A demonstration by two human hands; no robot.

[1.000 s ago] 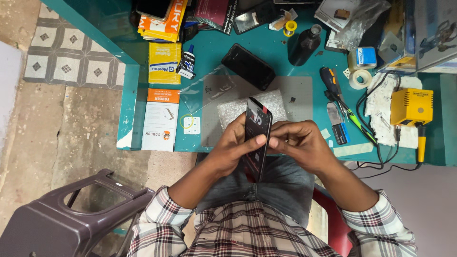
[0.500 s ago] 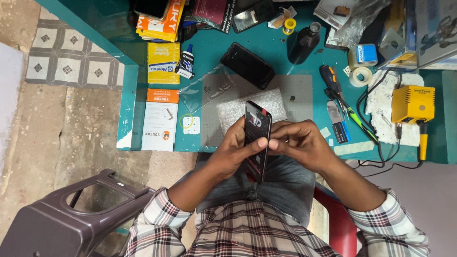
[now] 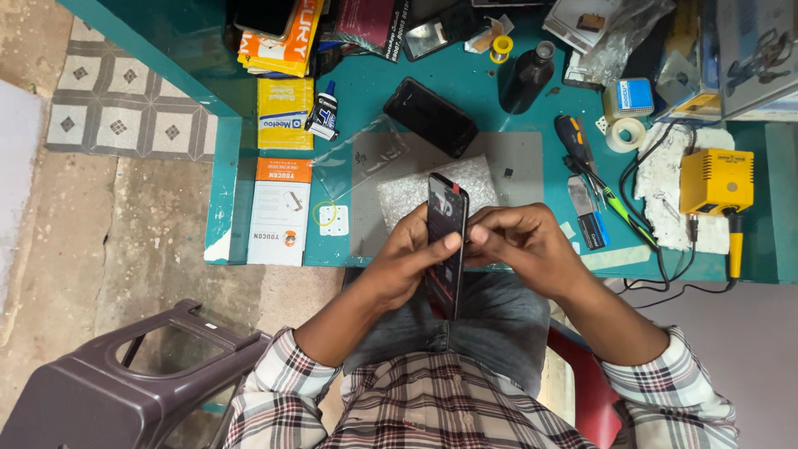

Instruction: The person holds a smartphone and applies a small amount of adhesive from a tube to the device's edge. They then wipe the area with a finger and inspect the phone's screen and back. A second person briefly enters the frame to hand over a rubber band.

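Note:
A black smartphone stands on edge above my lap, held between both hands. My left hand grips it from the left with the thumb across its face. From the right, my right hand pinches its edge with the fingertips. Both hands hover just in front of the teal workbench.
On the bench lie a second black phone, a grey mat with a bubble-wrap piece, a black bottle, screwdrivers, tape roll, a yellow soldering station and orange-and-white boxes. A brown plastic stool stands lower left.
The phone and both hands have shifted slightly; the right fingertips have slid along the phone's edge. Nothing on the bench has moved.

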